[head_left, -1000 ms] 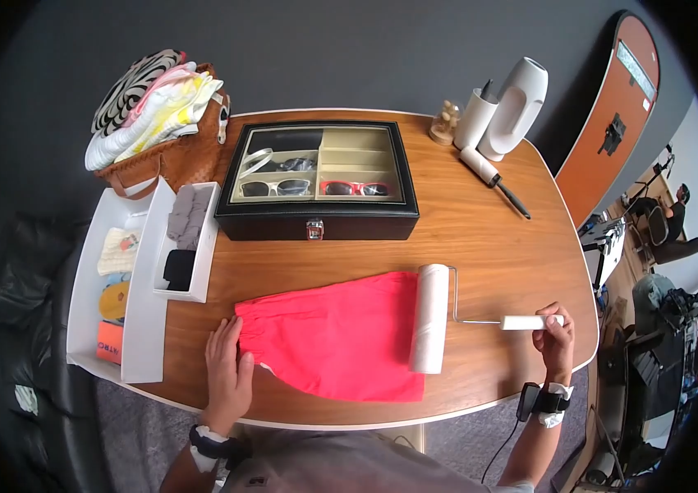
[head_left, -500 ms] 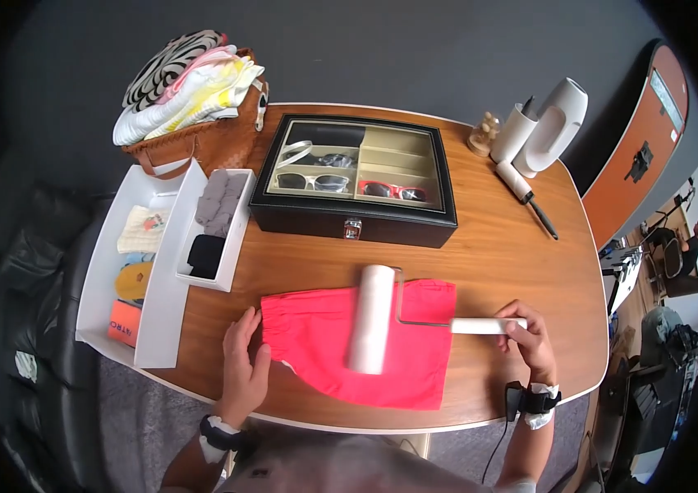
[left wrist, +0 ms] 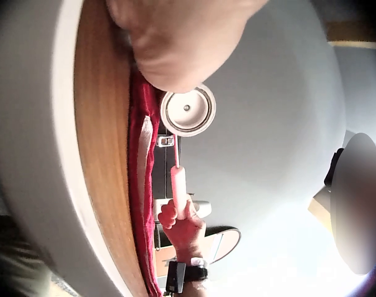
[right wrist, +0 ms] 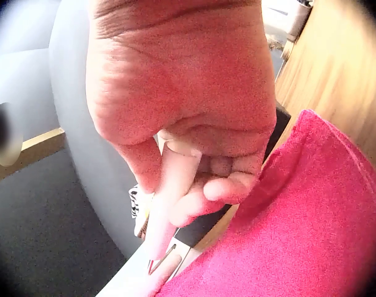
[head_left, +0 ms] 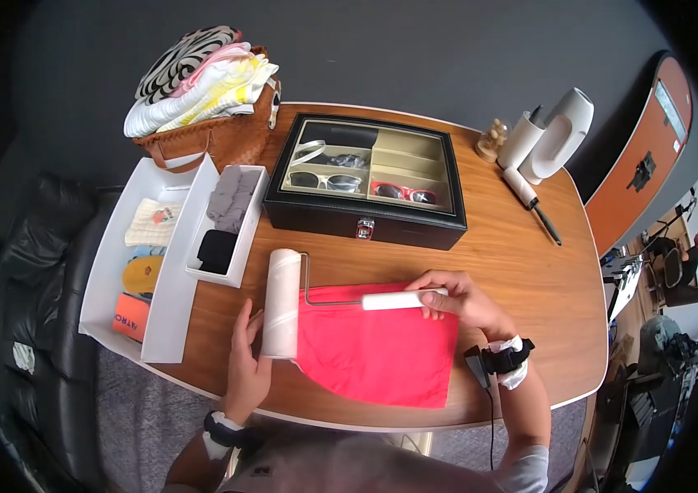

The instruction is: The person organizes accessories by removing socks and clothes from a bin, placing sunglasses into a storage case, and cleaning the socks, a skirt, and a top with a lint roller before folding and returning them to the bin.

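Observation:
My right hand (head_left: 466,302) grips the white handle of a lint roller (head_left: 282,304), thumb and fingers curled round it. The large white sticky roll lies across the left end of a red garment (head_left: 374,353) spread on the table, covering its gathered edge in the head view. My left hand (head_left: 248,370) rests by that end, fingers extended and partly hidden behind the roll. In the left wrist view the round end of the roll (left wrist: 188,110) shows right beside the hand. The right wrist view shows the handle (right wrist: 169,185) between thumb and fingers, above the red cloth (right wrist: 299,229).
A black glasses case (head_left: 316,215) with a clear lid stands behind the garment. White boxes (head_left: 170,329) of folded items and a brown bag (head_left: 226,144) of clothes are at left. A smaller roller (head_left: 521,187) and white holders (head_left: 558,135) stand at back right.
My right hand has pushed the lint roller leftward across the red garment, from its right end to its left end. The left hand stays by the left end. The head view has shifted slightly.

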`<state>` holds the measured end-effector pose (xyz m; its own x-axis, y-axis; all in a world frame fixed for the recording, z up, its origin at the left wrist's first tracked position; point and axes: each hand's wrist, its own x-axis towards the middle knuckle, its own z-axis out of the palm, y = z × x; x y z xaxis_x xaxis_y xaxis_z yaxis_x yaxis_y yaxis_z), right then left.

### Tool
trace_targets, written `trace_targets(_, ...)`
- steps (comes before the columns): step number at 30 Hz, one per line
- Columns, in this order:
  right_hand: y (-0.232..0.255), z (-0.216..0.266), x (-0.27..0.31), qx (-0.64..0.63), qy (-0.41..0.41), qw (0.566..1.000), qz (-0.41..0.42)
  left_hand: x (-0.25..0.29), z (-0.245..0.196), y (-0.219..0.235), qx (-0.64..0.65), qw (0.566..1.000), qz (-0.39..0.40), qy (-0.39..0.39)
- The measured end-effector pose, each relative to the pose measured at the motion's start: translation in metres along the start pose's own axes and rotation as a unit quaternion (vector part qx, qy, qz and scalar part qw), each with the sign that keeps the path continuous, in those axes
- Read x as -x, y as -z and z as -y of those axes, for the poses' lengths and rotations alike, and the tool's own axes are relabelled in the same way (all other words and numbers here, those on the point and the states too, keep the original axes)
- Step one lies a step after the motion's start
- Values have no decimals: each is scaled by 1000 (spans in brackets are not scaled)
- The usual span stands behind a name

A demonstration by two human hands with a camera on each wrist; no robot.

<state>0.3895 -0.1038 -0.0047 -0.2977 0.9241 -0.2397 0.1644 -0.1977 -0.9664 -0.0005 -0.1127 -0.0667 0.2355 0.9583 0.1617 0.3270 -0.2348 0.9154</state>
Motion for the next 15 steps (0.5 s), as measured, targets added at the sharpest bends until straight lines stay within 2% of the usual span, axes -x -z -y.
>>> trace_targets(3,-6,0,5,54,1,998,-14,-1,-2,-2,4,1000,-15,8)
trace_targets(6,2,-12,23,67,11,995,-67,0,5,-4,-42,999,-25,-17)
trace_targets(9,21,-16,58,37,-48,987,-148,0,2,-1,-107,994,-17,-26)
trace_targets(10,25,-17,71,18,-37,981,-189,0,1,-3,-80,996,-31,-14)
trace_targets(13,52,-49,116,-51,30,960,-274,0,6,-1,-138,989,-14,-49)
trace_targets(15,55,-54,138,-104,57,924,-364,0,4,-1,-145,988,-15,-47)
